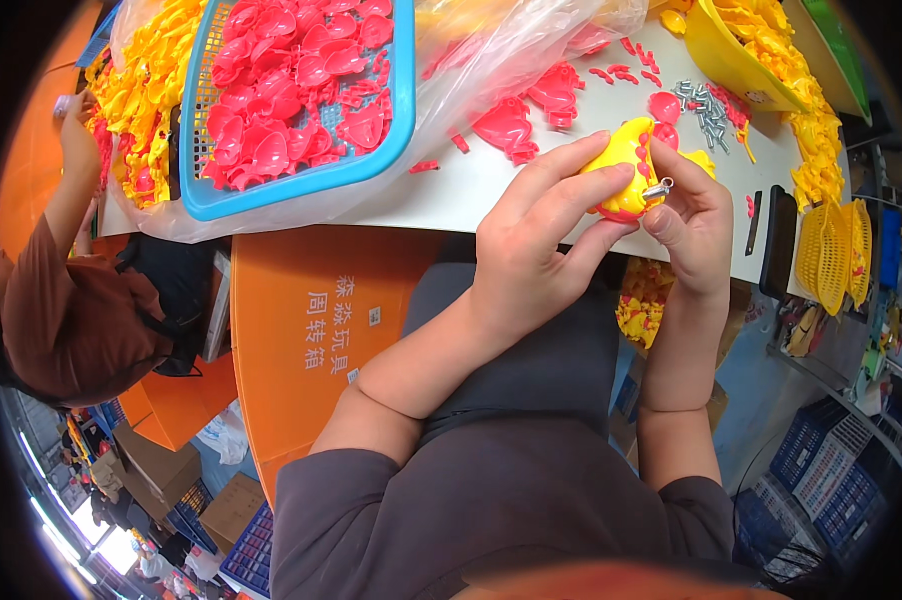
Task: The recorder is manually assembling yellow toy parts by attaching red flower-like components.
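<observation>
Between my two hands, above the table's near edge, is a small yellow and red plastic toy point(626, 150) with a scalloped red strip along it. My left hand point(531, 235) grips it from the left, fingers over its top and thumb below. From the right, my right hand point(699, 215) closes round its other side, thumb near a small silver metal piece point(657, 190) with a ring end that sticks out of the toy. Just beyond lie pink cup-shaped parts point(663, 106) and a heap of similar silver metal pieces point(709, 112).
A blue basket point(403, 110) of pink parts stands on clear plastic sheeting at the left. Yellow parts point(161, 90) heap beyond it, beside a co-worker's arm point(76, 160). At the right are a yellow bin point(736, 60), yellow baskets point(821, 255) and a dark flat bar point(754, 222).
</observation>
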`<state>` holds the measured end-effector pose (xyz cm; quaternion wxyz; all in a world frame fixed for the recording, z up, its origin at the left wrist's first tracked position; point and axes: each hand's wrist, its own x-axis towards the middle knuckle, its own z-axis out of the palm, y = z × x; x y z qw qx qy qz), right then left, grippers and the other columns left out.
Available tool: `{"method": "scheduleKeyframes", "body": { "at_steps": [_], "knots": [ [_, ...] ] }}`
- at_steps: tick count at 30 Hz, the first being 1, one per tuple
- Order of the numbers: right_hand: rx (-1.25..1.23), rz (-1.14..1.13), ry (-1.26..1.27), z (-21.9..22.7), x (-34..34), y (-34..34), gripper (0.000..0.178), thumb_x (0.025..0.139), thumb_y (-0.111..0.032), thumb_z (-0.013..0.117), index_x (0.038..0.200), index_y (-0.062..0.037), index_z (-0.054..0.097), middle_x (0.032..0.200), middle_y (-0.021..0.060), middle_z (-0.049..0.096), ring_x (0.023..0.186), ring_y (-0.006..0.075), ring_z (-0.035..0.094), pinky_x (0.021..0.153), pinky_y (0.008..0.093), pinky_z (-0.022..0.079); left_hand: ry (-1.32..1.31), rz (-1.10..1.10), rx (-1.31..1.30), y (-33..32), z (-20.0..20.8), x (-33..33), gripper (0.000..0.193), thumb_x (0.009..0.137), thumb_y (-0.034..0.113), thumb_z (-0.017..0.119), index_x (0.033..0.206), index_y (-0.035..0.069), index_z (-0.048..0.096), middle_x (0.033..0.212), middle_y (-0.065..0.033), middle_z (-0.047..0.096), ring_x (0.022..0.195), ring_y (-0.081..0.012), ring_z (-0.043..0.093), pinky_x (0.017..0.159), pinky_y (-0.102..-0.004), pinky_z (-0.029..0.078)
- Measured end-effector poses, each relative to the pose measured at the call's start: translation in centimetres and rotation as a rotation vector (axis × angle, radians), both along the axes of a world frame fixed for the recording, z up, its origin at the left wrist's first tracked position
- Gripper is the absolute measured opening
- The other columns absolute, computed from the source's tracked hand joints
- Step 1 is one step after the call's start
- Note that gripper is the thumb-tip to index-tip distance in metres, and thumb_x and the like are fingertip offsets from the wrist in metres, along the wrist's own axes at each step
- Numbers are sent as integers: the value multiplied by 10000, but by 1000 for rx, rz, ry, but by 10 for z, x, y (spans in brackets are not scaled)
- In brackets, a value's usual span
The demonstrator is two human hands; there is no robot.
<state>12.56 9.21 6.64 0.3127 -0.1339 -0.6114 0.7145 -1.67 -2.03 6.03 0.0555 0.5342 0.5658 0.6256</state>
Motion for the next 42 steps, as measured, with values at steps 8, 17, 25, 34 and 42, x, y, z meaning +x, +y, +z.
{"method": "scheduleKeyframes", "body": {
  "at_steps": [8,17,25,34,42],
  "knots": [
    [175,0,-60,8,2,1,616,800,-64,760,1309,127,470,1294,193,508,1120,236,579,926,329,520,44,-79,68,0,-4,-5,448,651,-10,818,1064,43,655,1161,-177,639,1001,-273,658,828,-314,545],
    [78,-24,-28,-2,3,-1,627,810,-79,756,1331,103,460,1312,206,505,1153,250,564,948,348,509,0,-5,55,1,-5,4,437,658,-6,820,1058,43,654,1163,-181,635,1025,-276,651,839,-317,542],
    [236,15,-191,7,10,8,627,798,-140,778,1293,118,492,1277,186,531,1119,233,576,914,334,524,54,-88,8,1,-3,-5,432,657,2,819,1059,66,672,1164,-147,640,1026,-263,652,846,-324,544],
    [561,1,-251,6,8,15,607,757,-183,805,1228,104,552,1214,179,578,1042,217,603,837,308,524,109,-121,-13,1,-6,-8,442,673,-13,798,1084,45,647,1187,-147,619,1070,-252,637,871,-326,536],
    [1008,-349,-340,1,-22,-11,577,661,-98,818,1185,28,612,1091,144,620,958,242,636,790,323,531,-778,-370,-69,7,-6,5,440,819,-13,713,1210,-42,512,1263,-150,523,1150,-203,570,908,-299,521]
  ]
}}
